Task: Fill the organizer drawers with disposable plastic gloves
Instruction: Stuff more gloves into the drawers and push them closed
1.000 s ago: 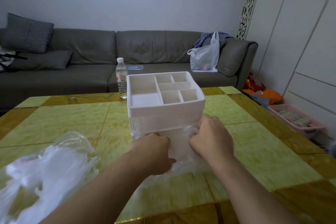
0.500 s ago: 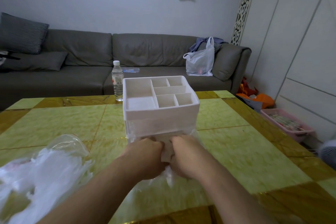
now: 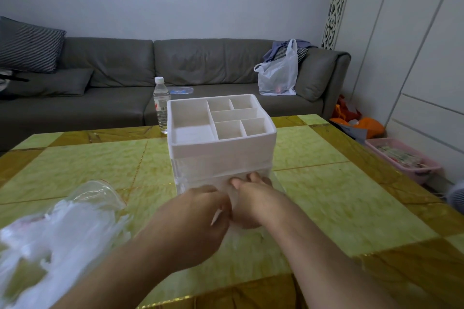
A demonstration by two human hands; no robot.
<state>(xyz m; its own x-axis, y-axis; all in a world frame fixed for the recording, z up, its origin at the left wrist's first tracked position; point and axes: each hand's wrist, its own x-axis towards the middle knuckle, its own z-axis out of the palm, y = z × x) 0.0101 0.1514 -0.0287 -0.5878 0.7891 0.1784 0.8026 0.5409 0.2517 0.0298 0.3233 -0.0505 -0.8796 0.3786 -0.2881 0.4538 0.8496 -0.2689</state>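
The organizer [image 3: 221, 133] stands mid-table [image 3: 326, 183], toward the far edge. Both hands meet at its lower front, left hand [image 3: 200, 211] and right hand [image 3: 251, 198] each pinching a filmy glove [image 3: 232, 195]. More gloves [image 3: 50, 241] lie heaped at the near-left corner.

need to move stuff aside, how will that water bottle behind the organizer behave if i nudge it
The water bottle stands tall and narrow near the table's far edge, so it would probably tip rather than slide. It looks mostly full, so likely fairly heavy. Once down, its round body would probably roll.
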